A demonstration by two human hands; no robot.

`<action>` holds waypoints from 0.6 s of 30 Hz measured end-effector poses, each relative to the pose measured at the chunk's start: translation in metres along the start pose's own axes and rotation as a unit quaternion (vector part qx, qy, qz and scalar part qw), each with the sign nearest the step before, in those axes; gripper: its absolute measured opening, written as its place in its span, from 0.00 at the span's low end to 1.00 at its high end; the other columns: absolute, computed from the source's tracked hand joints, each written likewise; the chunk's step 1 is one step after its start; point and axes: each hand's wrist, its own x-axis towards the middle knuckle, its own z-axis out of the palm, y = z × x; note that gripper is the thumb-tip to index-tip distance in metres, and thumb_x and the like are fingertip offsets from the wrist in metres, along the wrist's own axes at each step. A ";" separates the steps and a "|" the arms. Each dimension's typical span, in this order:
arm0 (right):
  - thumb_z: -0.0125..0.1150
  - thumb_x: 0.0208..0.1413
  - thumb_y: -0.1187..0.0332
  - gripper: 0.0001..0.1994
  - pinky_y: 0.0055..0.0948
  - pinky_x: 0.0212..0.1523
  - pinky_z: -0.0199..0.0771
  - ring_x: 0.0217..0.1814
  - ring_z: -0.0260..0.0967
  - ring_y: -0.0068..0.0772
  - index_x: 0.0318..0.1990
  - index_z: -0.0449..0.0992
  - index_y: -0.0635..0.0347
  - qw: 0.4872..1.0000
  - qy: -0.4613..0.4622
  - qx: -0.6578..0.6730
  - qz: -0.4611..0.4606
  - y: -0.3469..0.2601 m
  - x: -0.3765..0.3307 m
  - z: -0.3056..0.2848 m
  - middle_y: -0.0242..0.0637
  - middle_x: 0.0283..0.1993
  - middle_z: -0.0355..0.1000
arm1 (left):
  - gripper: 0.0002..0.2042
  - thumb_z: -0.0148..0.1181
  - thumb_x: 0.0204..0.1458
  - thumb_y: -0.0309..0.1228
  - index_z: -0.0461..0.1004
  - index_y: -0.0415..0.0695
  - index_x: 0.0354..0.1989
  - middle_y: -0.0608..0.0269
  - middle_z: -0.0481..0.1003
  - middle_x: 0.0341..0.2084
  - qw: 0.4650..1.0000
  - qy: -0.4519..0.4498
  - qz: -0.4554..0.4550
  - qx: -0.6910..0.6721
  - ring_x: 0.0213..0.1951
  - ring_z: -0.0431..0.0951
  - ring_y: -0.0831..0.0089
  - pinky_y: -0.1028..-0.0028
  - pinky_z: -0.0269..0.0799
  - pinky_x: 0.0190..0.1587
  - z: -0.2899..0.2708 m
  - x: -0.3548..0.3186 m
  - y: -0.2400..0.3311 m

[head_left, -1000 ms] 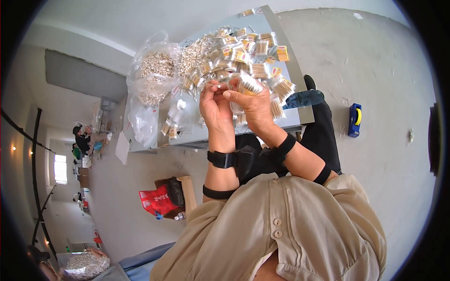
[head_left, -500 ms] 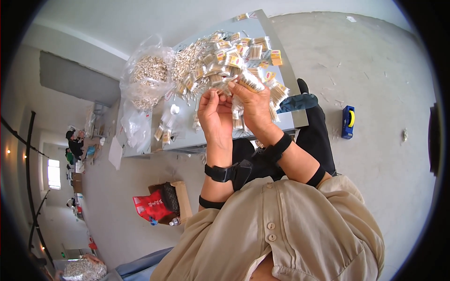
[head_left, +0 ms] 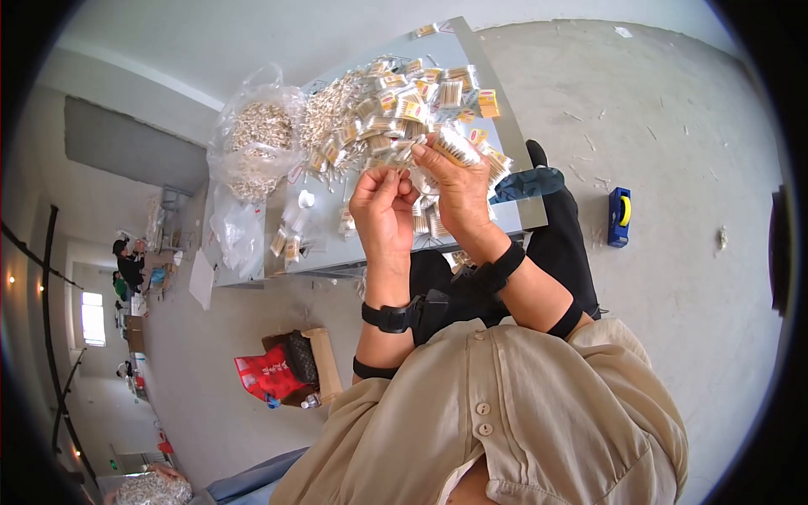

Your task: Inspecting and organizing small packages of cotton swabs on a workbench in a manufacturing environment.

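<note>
My right hand [head_left: 459,189] is raised over the table and pinches a small clear packet [head_left: 454,145] of pale sticks with a yellow label. My left hand [head_left: 383,206] is right beside it, fingertips touching the packet's lower end near the right thumb. Both wrists wear black bands. Behind the hands, a heap of similar small packets [head_left: 396,105] covers the grey table [head_left: 505,181]. A large clear bag of loose pale pieces [head_left: 257,147] sits at the table's left end.
A few loose packets and crumpled clear bags [head_left: 240,236] lie on the table's left. A blue and yellow tape dispenser [head_left: 620,216] rests on the concrete floor at right. A red bag and cardboard box [head_left: 286,374] stand on the floor. People work far left [head_left: 130,265].
The view has shifted slightly. Both hands stay together on the packet, working at its end; the packet has tilted a little in my right hand.
</note>
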 end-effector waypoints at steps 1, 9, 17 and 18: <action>0.66 0.43 0.79 0.08 0.19 0.33 0.69 0.31 0.68 0.18 0.33 0.75 0.64 1.000 -0.002 -0.001 -0.004 0.000 0.000 -0.001 0.30 0.30 0.73 | 0.01 0.53 0.53 0.22 0.70 0.37 0.32 0.59 0.72 0.27 1.000 -0.012 -0.006 0.012 0.27 0.69 0.76 0.74 0.69 0.31 -0.001 -0.001 0.000; 0.66 0.44 0.78 0.07 0.20 0.32 0.69 0.30 0.69 0.20 0.32 0.75 0.65 0.999 -0.024 -0.036 -0.001 -0.004 0.002 -0.006 0.31 0.29 0.73 | 0.03 0.55 0.51 0.20 0.73 0.34 0.33 0.61 0.74 0.23 0.979 -0.032 0.043 0.198 0.22 0.71 0.79 0.81 0.67 0.25 0.008 -0.001 0.011; 0.65 0.44 0.78 0.08 0.22 0.32 0.68 0.29 0.69 0.22 0.33 0.75 0.66 0.999 -0.021 -0.042 0.006 -0.006 0.008 -0.011 0.33 0.27 0.72 | 0.03 0.55 0.51 0.21 0.73 0.33 0.32 0.60 0.73 0.22 0.956 -0.053 0.020 0.288 0.20 0.69 0.79 0.82 0.65 0.24 0.011 -0.005 0.018; 0.65 0.43 0.78 0.07 0.22 0.30 0.67 0.27 0.68 0.22 0.32 0.75 0.66 0.999 -0.020 -0.040 0.015 -0.006 0.008 -0.010 0.32 0.26 0.72 | 0.03 0.55 0.50 0.21 0.73 0.33 0.31 0.61 0.73 0.21 0.951 -0.058 0.008 0.304 0.19 0.68 0.79 0.82 0.64 0.24 0.009 -0.005 0.020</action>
